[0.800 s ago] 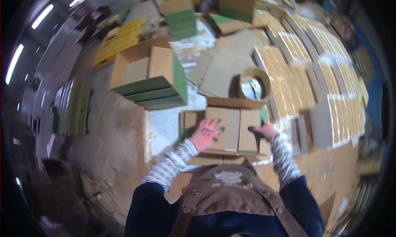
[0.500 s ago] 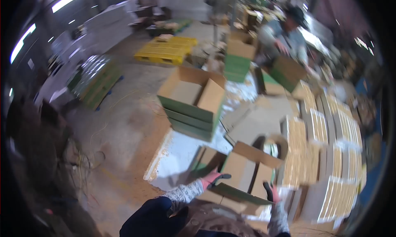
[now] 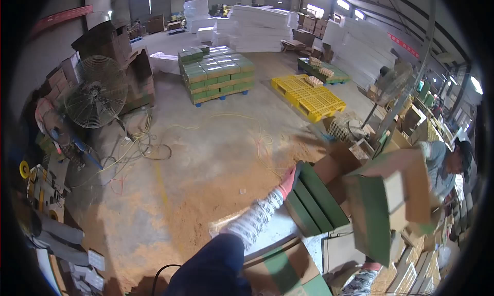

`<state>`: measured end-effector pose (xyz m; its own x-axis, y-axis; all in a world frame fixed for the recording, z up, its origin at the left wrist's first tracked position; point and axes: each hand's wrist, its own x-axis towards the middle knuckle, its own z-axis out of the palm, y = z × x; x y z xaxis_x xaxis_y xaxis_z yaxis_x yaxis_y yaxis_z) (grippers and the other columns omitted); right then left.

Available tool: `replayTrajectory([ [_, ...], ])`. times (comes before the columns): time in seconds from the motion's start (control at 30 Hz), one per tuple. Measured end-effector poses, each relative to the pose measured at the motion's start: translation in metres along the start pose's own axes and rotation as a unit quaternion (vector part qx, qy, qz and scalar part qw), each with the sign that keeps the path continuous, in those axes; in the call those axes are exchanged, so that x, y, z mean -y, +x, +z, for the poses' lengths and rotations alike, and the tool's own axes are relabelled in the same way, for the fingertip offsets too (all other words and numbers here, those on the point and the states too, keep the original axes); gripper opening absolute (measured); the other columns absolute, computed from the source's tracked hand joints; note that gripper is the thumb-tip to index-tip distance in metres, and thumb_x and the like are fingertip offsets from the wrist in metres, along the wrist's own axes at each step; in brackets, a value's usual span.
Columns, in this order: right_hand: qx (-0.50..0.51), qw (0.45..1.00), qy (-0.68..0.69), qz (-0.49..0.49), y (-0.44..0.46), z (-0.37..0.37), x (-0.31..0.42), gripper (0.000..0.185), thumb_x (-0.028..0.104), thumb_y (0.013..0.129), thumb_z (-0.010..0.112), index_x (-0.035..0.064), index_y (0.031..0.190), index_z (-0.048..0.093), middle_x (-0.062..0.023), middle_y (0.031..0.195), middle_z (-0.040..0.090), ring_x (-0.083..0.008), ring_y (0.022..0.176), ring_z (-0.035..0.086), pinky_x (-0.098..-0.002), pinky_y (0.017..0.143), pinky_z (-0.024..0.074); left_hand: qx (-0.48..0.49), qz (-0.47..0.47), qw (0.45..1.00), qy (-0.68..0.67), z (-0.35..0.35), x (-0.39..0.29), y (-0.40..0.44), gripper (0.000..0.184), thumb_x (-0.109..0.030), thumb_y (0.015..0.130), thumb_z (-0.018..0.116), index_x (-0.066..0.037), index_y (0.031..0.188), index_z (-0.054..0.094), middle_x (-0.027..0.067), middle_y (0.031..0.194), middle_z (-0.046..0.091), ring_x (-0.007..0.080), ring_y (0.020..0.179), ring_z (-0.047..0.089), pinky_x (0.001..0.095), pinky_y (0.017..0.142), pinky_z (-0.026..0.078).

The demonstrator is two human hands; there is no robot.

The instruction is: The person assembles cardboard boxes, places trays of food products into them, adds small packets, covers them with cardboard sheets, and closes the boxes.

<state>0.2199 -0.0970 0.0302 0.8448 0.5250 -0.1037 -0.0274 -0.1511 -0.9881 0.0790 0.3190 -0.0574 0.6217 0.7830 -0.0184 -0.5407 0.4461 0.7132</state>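
My left hand (image 3: 289, 183), in a pink glove with dark fingertips, grips the near left corner of a stack of nested green cartons (image 3: 315, 201). To the right, an open green and brown carton (image 3: 371, 213) is lifted and tilted, slightly blurred. Under its lower edge is my right hand (image 3: 371, 266), holding it; most of those fingers are hidden by the carton. Another brown carton with a green stripe (image 3: 282, 267) lies below, close to my body. A white surface (image 3: 267, 229) shows beneath the stack.
A co-worker (image 3: 443, 164) stands at the right, partly behind the raised carton. Ahead are a yellow pallet (image 3: 309, 95) and a loaded pallet of green cartons (image 3: 218, 74). A large fan (image 3: 96, 92) stands left, with cables (image 3: 139, 141) across the floor. Bundled packing pieces (image 3: 406, 275) lie lower right.
My view has swung left. The carton that was between both hands is now raised beside the stack in my right hand. My left hand has moved from it to the stack.
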Motion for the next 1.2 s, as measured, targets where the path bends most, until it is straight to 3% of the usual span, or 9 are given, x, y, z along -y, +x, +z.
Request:
replayTrajectory([
  [0.2,0.073,0.991,0.074,-0.085,0.080,0.078,0.061,0.045,0.025,0.092,0.044,0.0040,0.132,0.040,-0.0113,0.125,0.048,-0.0178,0.109,0.050,-0.0305,0.092,0.0405,-0.012,0.119,0.958,0.262,0.027,0.016,-0.033,0.044,-0.012,0.091,0.046,-0.002,0.133,0.035,0.0100,0.132,0.041,0.0190,0.121,0.039,0.0282,0.102,0.029],
  [0.27,0.084,0.975,-0.164,-0.122,0.127,0.047,0.021,0.046,0.028,0.093,0.042,0.0122,0.136,0.036,-0.0146,0.120,0.050,-0.0206,0.106,0.052,-0.0313,0.083,0.0462,-0.001,0.090,0.968,0.233,0.053,-0.008,-0.053,0.056,-0.010,0.086,0.051,-0.002,0.137,0.029,0.0120,0.139,0.034,0.0218,0.129,0.030,0.0299,0.106,0.023],
  [0.47,0.105,0.981,0.162,0.028,0.012,0.041,0.040,0.055,0.040,0.093,0.039,0.0034,0.134,0.034,-0.0146,0.131,0.042,-0.0229,0.115,0.047,-0.0387,0.089,0.0447,-0.024,0.142,0.901,0.409,0.060,-0.042,-0.083,0.065,-0.017,0.082,0.061,-0.002,0.136,0.028,0.0185,0.136,0.037,0.0278,0.128,0.034,0.0330,0.104,0.027],
  [0.57,-0.099,0.988,-0.107,-0.049,-0.099,-0.008,-0.023,0.061,0.023,0.090,0.051,-0.0003,0.138,0.022,-0.0174,0.140,0.030,-0.0243,0.127,0.034,-0.0312,0.105,0.0259,-0.029,0.184,0.866,0.464,0.022,-0.027,-0.127,0.064,-0.020,0.083,0.061,-0.002,0.135,0.029,0.0184,0.135,0.038,0.0288,0.125,0.037,0.0340,0.103,0.030],
  [0.63,-0.316,0.867,-0.384,0.038,-0.189,-0.074,-0.142,0.064,0.029,0.089,0.053,0.0025,0.139,0.023,-0.0170,0.139,0.032,-0.0323,0.119,0.042,-0.0355,0.097,0.0340,0.048,0.010,0.866,0.497,0.023,-0.038,-0.218,0.071,-0.026,0.079,0.065,-0.003,0.136,0.029,0.0183,0.135,0.037,0.0283,0.126,0.036,0.0351,0.104,0.029],
  [0.83,-0.244,0.937,-0.037,0.246,-0.306,-0.088,-0.104,0.062,0.029,0.088,0.052,0.0052,0.139,0.025,-0.0158,0.139,0.033,-0.0309,0.120,0.042,-0.0360,0.093,0.0377,0.480,-0.051,0.369,0.795,0.025,0.014,-0.362,0.115,-0.057,0.061,0.070,-0.009,0.142,0.004,0.0283,0.142,0.012,0.0543,0.124,0.019,0.0549,0.101,0.025],
  [1.0,-0.286,0.930,0.097,0.210,-0.331,-0.111,-0.030,0.060,0.028,0.088,0.052,0.0075,0.139,0.027,-0.0148,0.139,0.034,-0.0297,0.121,0.042,-0.0364,0.088,0.0408,0.648,0.089,0.348,0.671,0.115,-0.043,-0.351,0.112,-0.057,0.058,0.070,-0.008,0.141,0.012,0.0281,0.136,0.025,0.0459,0.113,0.039,0.0484,0.088,0.038],
  [1.1,-0.307,0.913,0.209,0.172,-0.335,-0.102,0.035,0.059,0.027,0.087,0.052,0.0089,0.138,0.028,-0.0142,0.138,0.034,-0.0290,0.121,0.042,-0.0366,0.086,0.0426,0.756,0.087,0.212,0.613,0.188,-0.073,-0.381,0.097,-0.044,0.066,0.067,-0.007,0.141,0.017,0.0274,0.135,0.030,0.0417,0.115,0.043,0.0467,0.090,0.039],
  [1.2,-0.294,0.944,0.139,0.051,-0.309,-0.092,-0.017,0.048,0.019,0.082,0.060,0.0080,0.126,0.045,-0.0076,0.117,0.052,-0.0204,0.092,0.057,-0.0320,0.067,0.0482,0.650,0.282,0.202,0.676,0.168,-0.038,-0.376,0.075,-0.027,0.076,0.056,-0.007,0.139,0.022,0.0210,0.136,0.032,0.0387,0.115,0.042,0.0476,0.086,0.040],
])
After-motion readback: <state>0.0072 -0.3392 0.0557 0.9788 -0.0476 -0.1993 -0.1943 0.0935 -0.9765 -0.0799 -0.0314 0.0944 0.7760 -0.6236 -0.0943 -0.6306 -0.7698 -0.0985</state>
